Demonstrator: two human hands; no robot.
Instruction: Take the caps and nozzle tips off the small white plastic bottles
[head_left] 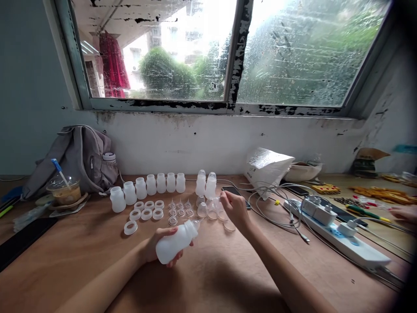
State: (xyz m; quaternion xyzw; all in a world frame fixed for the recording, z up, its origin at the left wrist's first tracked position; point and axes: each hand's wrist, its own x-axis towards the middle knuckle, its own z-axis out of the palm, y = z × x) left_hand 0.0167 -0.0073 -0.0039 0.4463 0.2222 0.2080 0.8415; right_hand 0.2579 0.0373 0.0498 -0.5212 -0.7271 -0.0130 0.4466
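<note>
One smooth, milky-white plastic bottle (172, 247) is held tilted above the brown wooden table (97, 269) by the left hand (151, 249), whose fingers wrap snugly round its body. Its neck points towards one o'clock, where a white neck ring (188, 225) and a clear, soft-looking tip (196, 223) appear seated. At two o'clock from it, the right hand (234, 206) has its fingers curled in beside a cluster of see-through plastic dome caps (202, 211); how tightly, and whether round a cap, I cannot tell from here.

I'd judge the step in hand to be capping this bottle. The next move calls for a steady left hold and a dome lowered square over the tip (easily squashed, I'd guess).

Counting outward: at twelve o'clock, seven clear, pointed teats (173, 221); at ten, seven flat white plastic rings (147, 218); at eleven, seven open-topped white bottles (151, 186) in a curving row. At one o'clock stand two white bottles under clear caps (210, 187). The domes overlap too much to count. Well off towards three o'clock, one long white power strip (363, 252) carries three white plugs (324, 214), with one hand of another person (404, 213) beyond.
</note>
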